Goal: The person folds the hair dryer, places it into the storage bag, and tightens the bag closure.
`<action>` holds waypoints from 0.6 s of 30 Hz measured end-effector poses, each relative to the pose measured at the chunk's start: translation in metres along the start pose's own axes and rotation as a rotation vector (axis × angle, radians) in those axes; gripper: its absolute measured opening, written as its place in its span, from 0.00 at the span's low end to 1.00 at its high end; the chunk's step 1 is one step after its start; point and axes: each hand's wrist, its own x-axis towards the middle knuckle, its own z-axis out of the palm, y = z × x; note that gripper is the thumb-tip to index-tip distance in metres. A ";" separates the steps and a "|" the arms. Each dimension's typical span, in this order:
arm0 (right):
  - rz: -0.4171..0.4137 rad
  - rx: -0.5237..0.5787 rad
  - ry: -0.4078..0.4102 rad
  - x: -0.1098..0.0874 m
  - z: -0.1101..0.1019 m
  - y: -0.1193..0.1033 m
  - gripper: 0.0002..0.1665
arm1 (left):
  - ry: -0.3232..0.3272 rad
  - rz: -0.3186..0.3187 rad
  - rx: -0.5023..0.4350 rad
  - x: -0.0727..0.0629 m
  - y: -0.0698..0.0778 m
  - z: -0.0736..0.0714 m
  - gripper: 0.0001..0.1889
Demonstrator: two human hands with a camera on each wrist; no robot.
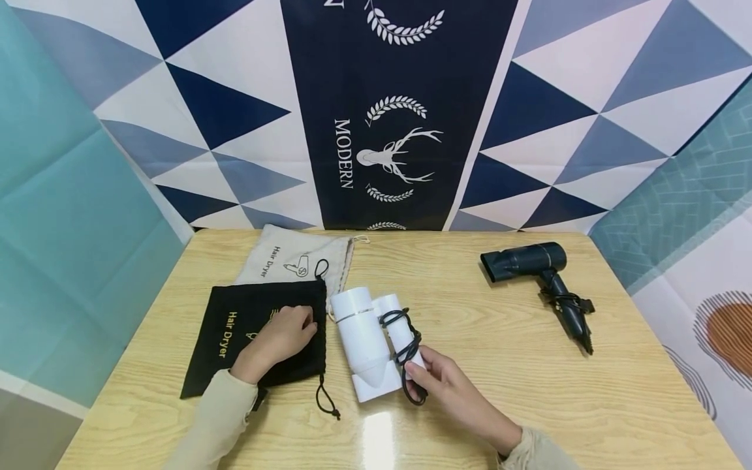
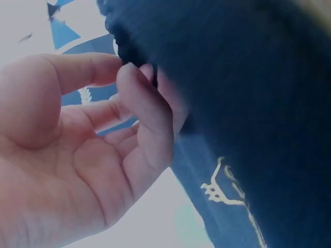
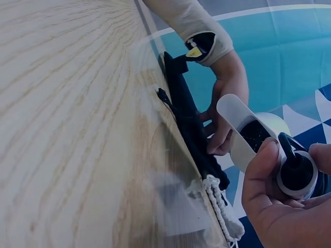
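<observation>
A black drawstring bag (image 1: 205, 356) with gold "Hair Dryer" lettering lies flat at the left of the table. My left hand (image 1: 283, 336) is over it, and in the left wrist view the thumb and fingers pinch the dark cloth (image 2: 155, 46) near its gathered edge. Just right of the bag, my right hand (image 1: 446, 386) grips a white hair dryer (image 1: 360, 329) by the end of its folded handle. A black cord (image 1: 408, 352) is wound around that handle. The dryer's dark round opening (image 3: 253, 135) faces the right wrist camera.
Behind the black bag, and partly under it, lies a beige drawstring bag (image 1: 305, 245) with a printed dryer. A black hair dryer (image 1: 529, 261) with its cord wrapped on the handle rests at the right of the wooden table (image 1: 446, 274). Patterned cloth hangs behind.
</observation>
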 end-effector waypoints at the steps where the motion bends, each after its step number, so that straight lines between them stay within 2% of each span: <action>1: 0.002 -0.002 -0.002 0.000 0.000 0.001 0.14 | 0.004 0.002 0.006 -0.001 0.000 -0.002 0.15; 10: 0.012 0.004 -0.028 -0.001 0.004 0.003 0.14 | 0.040 -0.006 0.006 -0.014 0.007 -0.028 0.13; 18: 0.028 -0.004 -0.038 -0.001 0.005 0.004 0.14 | 0.048 0.012 -0.019 -0.025 0.008 -0.041 0.11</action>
